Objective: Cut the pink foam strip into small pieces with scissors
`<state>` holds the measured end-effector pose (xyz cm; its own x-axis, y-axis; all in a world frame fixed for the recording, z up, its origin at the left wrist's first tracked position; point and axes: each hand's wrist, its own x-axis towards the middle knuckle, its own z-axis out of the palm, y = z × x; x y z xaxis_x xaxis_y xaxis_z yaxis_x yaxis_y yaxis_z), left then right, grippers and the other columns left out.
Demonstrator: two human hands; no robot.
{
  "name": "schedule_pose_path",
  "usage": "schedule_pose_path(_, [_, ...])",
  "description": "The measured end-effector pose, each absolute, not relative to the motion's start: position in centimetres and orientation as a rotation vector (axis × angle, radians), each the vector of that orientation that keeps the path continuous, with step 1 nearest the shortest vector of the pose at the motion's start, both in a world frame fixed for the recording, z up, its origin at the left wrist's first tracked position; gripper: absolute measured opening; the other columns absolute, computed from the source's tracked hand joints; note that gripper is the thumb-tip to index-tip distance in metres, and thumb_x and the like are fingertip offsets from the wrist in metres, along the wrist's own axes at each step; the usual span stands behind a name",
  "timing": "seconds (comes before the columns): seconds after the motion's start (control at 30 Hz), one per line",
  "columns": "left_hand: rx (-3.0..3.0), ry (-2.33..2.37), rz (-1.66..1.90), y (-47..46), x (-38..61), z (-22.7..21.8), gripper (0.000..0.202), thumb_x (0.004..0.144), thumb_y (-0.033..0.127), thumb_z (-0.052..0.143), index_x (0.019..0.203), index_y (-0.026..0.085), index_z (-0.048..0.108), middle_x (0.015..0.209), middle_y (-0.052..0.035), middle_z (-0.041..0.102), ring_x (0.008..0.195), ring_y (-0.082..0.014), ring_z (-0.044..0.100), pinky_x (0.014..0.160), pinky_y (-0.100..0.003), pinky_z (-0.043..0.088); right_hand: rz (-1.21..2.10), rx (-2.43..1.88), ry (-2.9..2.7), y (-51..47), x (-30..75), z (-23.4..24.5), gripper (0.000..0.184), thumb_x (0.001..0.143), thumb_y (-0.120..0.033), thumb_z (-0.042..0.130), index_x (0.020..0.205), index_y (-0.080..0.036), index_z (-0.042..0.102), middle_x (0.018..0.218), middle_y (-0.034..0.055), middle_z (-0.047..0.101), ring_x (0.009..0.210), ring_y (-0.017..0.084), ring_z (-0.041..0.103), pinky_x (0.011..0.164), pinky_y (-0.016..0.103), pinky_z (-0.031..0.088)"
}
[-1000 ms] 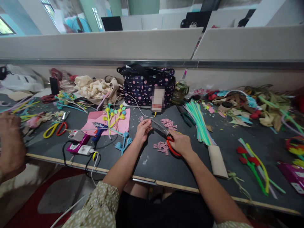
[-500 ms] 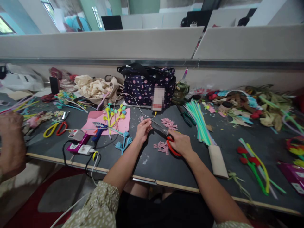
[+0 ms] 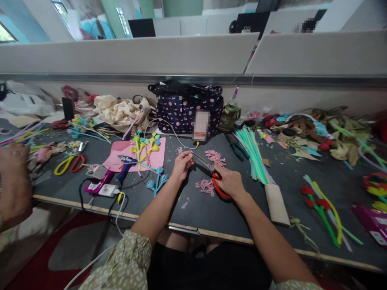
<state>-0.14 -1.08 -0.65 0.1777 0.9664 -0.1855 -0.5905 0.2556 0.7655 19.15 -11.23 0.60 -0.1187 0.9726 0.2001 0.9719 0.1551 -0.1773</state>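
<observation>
My right hand (image 3: 229,183) grips a pair of scissors (image 3: 218,186) by the red-orange handles, blades pointing up and left. The blade tips reach the fingertips of my left hand (image 3: 183,164), which is closed in a pinch; whatever is between its fingers is too small to make out. Two heaps of short pink cut pieces lie close by: one pink heap (image 3: 215,158) beyond the blades, another pink heap (image 3: 204,187) nearer me. A few finer pink bits (image 3: 179,150) lie just past my left fingertips.
A dark patterned bag (image 3: 186,106) stands at the back behind a propped phone (image 3: 201,125) with a white cable. Left are a blue glue gun (image 3: 125,169), pink sheet (image 3: 116,151) and another person's hand (image 3: 13,177). Right are pliers (image 3: 238,147) and green pipe cleaners (image 3: 254,157).
Almost nothing differs. The view has shifted very slightly; both my hands and the scissors stay in the same place, and the pink heaps look the same.
</observation>
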Motion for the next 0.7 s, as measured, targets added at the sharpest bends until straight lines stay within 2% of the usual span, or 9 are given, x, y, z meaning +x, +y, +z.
schedule_pose_path(0.2, [0.616, 0.758, 1.196, -1.24, -0.14, -0.45, 0.037, 0.055, 0.019, 0.085, 0.085, 0.014, 0.064, 0.064, 0.0048, 0.059, 0.050, -0.0045, 0.053, 0.053, -0.019, 0.047, 0.030, -1.907, -2.180, -11.32, 19.07, 0.91, 0.040, 0.085, -0.032, 0.052, 0.124, -0.027, 0.060, 0.114, 0.0039, 0.071, 0.095, 0.019, 0.066, 0.072, 0.026, 0.044])
schedule_pose_path(0.5, [0.637, 0.789, 1.207, -1.12, -0.18, -0.61, 0.039, 0.053, 0.022, 0.086, 0.085, 0.014, 0.065, 0.065, 0.0039, 0.061, 0.050, -0.0043, 0.053, 0.052, -0.018, 0.048, 0.026, -1.886, -2.204, -11.39, 19.05, 1.14, 0.033, 0.085, -0.032, 0.051, 0.116, -0.026, 0.061, 0.098, 0.0022, 0.074, 0.086, 0.019, 0.067, 0.064, 0.026, 0.036])
schedule_pose_path(0.7, [0.625, 0.799, 1.214, -1.21, -0.16, -0.47, 0.039, 0.052, 0.021, 0.087, 0.083, 0.014, 0.065, 0.065, 0.0036, 0.062, 0.049, -0.0044, 0.053, 0.052, -0.018, 0.047, 0.036, -1.882, -2.206, -11.47, 18.89, 1.05, 0.029, 0.085, -0.032, 0.052, 0.111, -0.026, 0.062, 0.097, 0.0027, 0.074, 0.085, 0.018, 0.066, 0.064, 0.026, 0.034])
